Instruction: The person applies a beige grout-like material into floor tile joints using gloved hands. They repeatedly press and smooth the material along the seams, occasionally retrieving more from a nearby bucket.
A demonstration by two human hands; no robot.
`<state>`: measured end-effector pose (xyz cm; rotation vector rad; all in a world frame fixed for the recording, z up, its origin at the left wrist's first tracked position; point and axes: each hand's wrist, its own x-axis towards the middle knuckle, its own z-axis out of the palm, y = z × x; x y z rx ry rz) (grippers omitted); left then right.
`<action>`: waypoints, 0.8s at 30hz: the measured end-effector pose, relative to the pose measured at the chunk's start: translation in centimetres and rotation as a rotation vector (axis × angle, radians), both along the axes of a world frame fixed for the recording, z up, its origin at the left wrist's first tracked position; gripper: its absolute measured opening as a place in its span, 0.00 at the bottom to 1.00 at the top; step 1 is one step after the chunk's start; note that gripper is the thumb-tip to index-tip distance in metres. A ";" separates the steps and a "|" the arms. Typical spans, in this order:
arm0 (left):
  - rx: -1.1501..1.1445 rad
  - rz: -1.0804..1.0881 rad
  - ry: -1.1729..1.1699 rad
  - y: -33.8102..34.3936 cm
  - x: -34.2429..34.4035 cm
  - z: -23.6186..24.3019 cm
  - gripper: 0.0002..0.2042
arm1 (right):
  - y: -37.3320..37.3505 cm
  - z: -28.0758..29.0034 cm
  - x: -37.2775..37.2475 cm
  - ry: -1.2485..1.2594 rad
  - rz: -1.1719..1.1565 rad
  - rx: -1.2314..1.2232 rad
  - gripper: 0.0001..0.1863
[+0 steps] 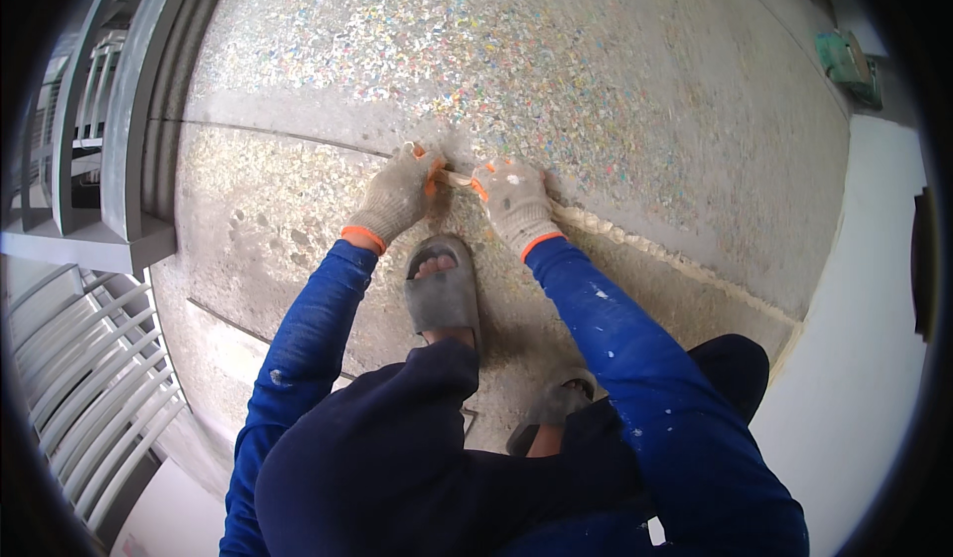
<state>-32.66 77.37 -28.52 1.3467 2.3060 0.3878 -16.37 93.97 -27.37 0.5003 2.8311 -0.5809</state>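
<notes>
My left hand (402,188), in a knit glove with orange trim, is closed on a short pale strip (455,180) near the floor. My right hand (509,195), gloved the same way, grips the strip's other end with curled fingers. Both are over a seam in the speckled floor (476,51). The seam is a thin dark groove (278,133) to the left and a rough beige line (675,253) to the right. My grey sandal (442,299) is just below my hands.
Grey metal railings (119,110) and white curved bars (89,368) line the left. A white wall (824,358) runs along the right. A green object (846,66), unclear in detail, sits at the upper right. My other sandal (561,398) is behind my right forearm.
</notes>
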 end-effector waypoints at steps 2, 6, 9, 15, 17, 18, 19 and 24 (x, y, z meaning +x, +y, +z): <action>-0.092 0.028 -0.017 -0.2 -0.3 0.0 0.15 | 0.3 -0.3 0.5 0.114 -0.010 -0.014 0.15; -0.104 0.135 -0.026 -0.4 -0.7 0.0 0.16 | 0.5 -1.1 2.5 -0.050 -0.254 -0.097 0.14; -0.122 0.116 0.006 -0.5 -1.2 0.2 0.15 | 0.2 -1.4 2.4 -0.014 0.027 0.069 0.14; 0.061 -0.018 -0.070 -0.9 -1.6 0.3 0.15 | 0.3 -1.5 1.1 -0.056 -0.045 0.085 0.13; 0.076 0.002 -0.074 -0.6 -0.7 -0.4 0.18 | -0.2 -2.3 1.0 0.103 0.029 0.160 0.11; 0.061 -0.025 -0.088 -0.2 -0.5 -0.9 0.22 | -0.6 -3.0 0.5 0.176 0.046 0.195 0.10; 0.082 -0.015 -0.125 0.1 0.1 -1.3 0.19 | -1.0 -3.5 0.3 0.172 0.030 0.186 0.10; 0.004 0.367 -0.305 1.3 1.8 -1.7 0.14 | -1.8 -4.4 -0.8 0.269 0.083 0.213 0.09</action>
